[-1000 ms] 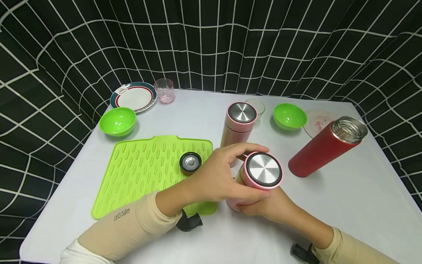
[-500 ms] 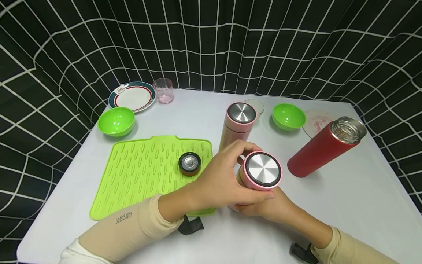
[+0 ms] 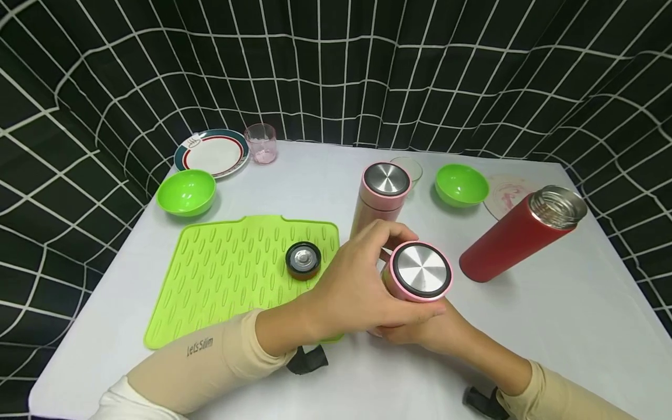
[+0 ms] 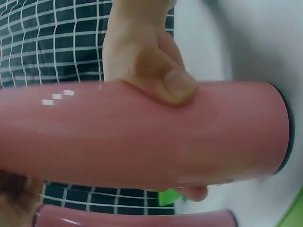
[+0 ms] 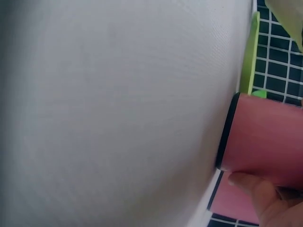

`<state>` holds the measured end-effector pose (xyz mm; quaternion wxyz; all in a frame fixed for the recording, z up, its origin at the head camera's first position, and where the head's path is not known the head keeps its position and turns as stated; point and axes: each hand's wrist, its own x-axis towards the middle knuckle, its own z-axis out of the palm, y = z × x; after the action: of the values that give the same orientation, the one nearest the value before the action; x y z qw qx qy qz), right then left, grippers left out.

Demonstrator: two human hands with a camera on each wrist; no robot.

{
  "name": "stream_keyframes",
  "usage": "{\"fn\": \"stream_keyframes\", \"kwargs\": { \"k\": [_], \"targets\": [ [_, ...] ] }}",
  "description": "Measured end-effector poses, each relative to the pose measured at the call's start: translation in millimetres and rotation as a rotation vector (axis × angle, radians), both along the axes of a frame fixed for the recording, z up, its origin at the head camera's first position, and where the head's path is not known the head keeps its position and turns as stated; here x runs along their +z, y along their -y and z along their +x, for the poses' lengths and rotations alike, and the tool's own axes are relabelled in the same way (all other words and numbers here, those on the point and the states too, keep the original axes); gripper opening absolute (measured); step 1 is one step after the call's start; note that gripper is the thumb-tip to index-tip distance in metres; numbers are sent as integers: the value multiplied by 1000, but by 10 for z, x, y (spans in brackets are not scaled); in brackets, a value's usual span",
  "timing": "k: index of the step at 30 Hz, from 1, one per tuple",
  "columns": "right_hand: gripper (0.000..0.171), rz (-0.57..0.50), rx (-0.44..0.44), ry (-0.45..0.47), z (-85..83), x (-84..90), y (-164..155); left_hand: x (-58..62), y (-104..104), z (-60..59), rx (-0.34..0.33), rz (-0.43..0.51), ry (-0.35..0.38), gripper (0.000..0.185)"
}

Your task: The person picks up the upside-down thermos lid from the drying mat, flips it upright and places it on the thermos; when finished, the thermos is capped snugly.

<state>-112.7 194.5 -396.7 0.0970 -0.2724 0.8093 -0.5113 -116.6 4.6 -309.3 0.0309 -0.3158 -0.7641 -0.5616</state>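
Note:
A pink thermos (image 3: pixel 422 271) with a steel-topped lid is held tilted just above the white table (image 3: pixel 551 315), its lid facing me. My left hand (image 3: pixel 362 286) wraps round its upper end near the lid. My right hand (image 3: pixel 436 329) grips the body from below. In the left wrist view the pink thermos (image 4: pixel 142 137) fills the frame with a thumb (image 4: pixel 175 82) pressed on its side. The right wrist view shows the pink thermos (image 5: pixel 265 142) and my right fingers (image 5: pixel 265 198) under it.
A second pink thermos (image 3: pixel 385 192) stands just behind. A red thermos (image 3: pixel 517 233) without its lid stands to the right. A dark cap (image 3: pixel 303 259) lies on the green mat (image 3: pixel 220 280). Two green bowls (image 3: pixel 187 192) (image 3: pixel 461 184), a plate (image 3: pixel 212 153) and a pink glass (image 3: pixel 261 143) sit further back.
My left fingers have drawn back from over the lid's far rim and curled closer round the top. The thermos and my right hand have stayed almost in place.

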Motion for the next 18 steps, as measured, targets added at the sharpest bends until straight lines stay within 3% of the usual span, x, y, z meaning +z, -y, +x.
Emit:
{"fn": "stream_keyframes", "kwargs": {
  "k": [2,5,9,18],
  "targets": [
    [46,2,-12,29,-5,-16,-27,0,-13,-18,-25,73,14,69],
    [46,-16,0,26,-27,-19,-36,-9,20,-74,-124,142,85,67],
    [45,-6,16,-6,-47,-8,-35,-24,64,-135,-205,141,153,67],
    [49,-2,1,-21,-27,-16,-36,-96,64,-160,-231,155,183,70]
  ]
}}
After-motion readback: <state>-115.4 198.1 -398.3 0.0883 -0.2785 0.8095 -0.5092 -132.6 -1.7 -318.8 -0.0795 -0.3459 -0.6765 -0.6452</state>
